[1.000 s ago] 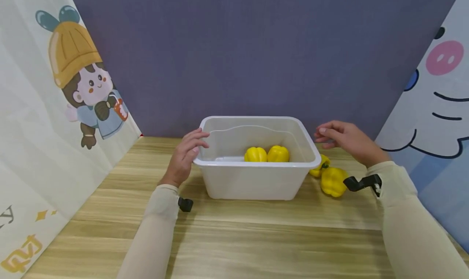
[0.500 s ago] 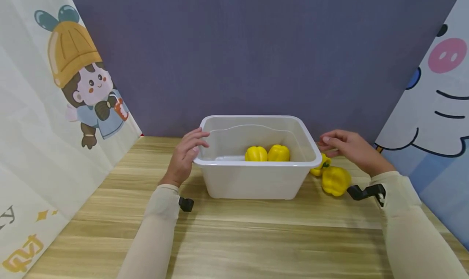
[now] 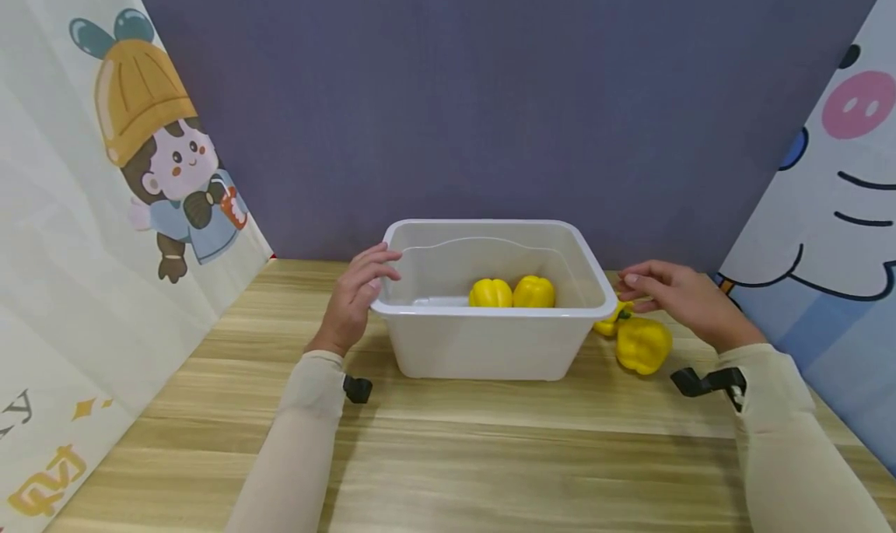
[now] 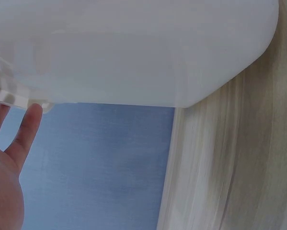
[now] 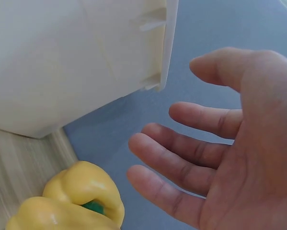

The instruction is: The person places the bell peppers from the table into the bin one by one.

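Note:
In the head view a white plastic bin (image 3: 483,346) stands on the table with two yellow bell peppers inside, one at left (image 3: 491,293) and one at right (image 3: 534,292). My left hand (image 3: 353,299) rests on the bin's left rim, its fingers fairly straight and reaching over the edge. The left wrist view has its fingertips right at the rim. To the right of the bin, my right hand (image 3: 682,299) hovers with loosely bent fingers and nothing in them. Below it lie two more yellow peppers, a nearer one (image 3: 643,346) and one with a green stem (image 5: 88,184), partly hidden.
The wood-grain table (image 3: 448,455) runs back to a dark blue-grey panel (image 3: 448,97). Printed cartoon sheets flank it, a figure in a hat (image 3: 178,156) on the left and a pink-nosed one (image 3: 857,105) on the right. A black camera mount (image 3: 710,381) sits at my right wrist.
My right hand has moved down and to the right, lower beside the bin and closer over the loose peppers. The left hand stays at the rim, and the bin and peppers keep their places.

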The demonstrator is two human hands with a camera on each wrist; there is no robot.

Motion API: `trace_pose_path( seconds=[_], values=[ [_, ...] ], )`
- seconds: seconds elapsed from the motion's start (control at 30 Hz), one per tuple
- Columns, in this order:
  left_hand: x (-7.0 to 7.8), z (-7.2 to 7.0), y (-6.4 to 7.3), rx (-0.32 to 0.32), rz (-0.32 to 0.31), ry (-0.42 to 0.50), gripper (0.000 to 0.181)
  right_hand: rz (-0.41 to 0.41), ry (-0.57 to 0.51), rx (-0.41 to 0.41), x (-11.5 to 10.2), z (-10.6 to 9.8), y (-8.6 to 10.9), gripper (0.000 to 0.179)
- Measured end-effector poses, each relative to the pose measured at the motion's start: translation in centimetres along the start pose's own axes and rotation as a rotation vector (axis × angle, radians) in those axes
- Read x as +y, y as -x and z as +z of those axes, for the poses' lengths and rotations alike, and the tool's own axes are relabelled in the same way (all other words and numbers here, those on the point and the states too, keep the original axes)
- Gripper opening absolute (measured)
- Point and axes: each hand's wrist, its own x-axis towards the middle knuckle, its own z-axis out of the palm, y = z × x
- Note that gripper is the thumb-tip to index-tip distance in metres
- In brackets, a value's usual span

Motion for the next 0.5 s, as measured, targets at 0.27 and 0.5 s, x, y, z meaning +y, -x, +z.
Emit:
trace_pose_path(
  seconds=[0.27, 0.5],
  values=[
    [0.0, 0.0, -0.1, 0.007, 0.009, 0.005, 0.026, -0.013, 0.007, 0.01, 0.5, 0.0, 0.4, 0.057],
    [0.1, 0.0, 0.0, 0.003, -0.004, -0.002, 0.027, -0.053, -0.02, 0.019, 1.3, 0.4, 0.8, 0.055]
  ],
)
